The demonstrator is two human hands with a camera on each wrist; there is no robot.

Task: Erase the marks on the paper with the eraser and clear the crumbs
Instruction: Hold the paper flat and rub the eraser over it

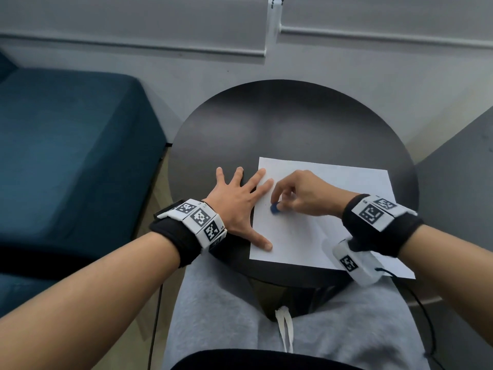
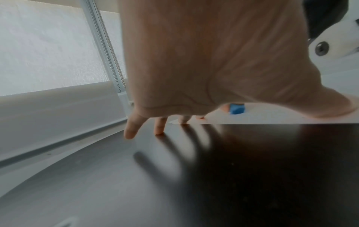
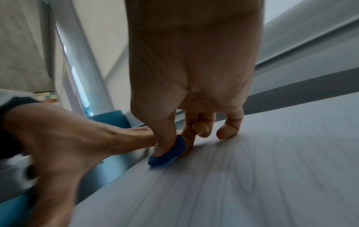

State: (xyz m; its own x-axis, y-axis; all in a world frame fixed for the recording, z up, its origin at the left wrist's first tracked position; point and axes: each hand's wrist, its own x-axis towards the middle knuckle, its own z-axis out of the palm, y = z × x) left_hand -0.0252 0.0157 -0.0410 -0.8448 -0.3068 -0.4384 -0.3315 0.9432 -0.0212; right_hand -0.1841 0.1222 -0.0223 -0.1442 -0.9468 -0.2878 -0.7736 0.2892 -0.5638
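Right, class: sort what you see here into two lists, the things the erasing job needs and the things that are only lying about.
Belongs to the job:
- blue eraser, pinched in the right hand and touching the sheet
- white paper
- left hand, spread flat, pressing the paper's edge
- round dark table under the paper

Just lying about:
- teal sofa
- roller blinds

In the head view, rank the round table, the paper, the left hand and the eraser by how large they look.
1. round table
2. paper
3. left hand
4. eraser, partly hidden by the right hand
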